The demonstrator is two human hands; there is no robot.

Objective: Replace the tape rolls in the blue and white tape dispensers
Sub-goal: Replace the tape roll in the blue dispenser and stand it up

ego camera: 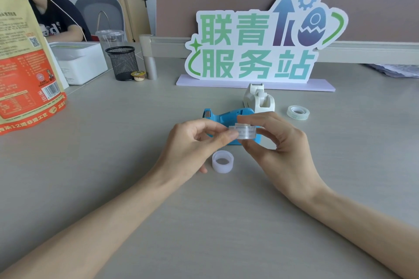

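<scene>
The blue tape dispenser (229,115) lies on the grey desk, partly hidden behind my hands. Just behind it stands the white tape dispenser (258,98). My right hand (276,140) holds a clear tape roll (246,131) above the blue dispenser. My left hand (192,142) pinches the left edge of that same roll between thumb and forefinger. An empty white plastic core (222,161) sits on the desk below my hands. A second clear tape roll (298,112) lies flat to the right of the white dispenser.
A standing sign with green characters (256,47) rises behind the dispensers. At the left are an orange and yellow bag (25,68), a white box (79,61), a black mesh pen cup (123,63) and a small yellow-lidded cup (138,75). A person sits at the far left.
</scene>
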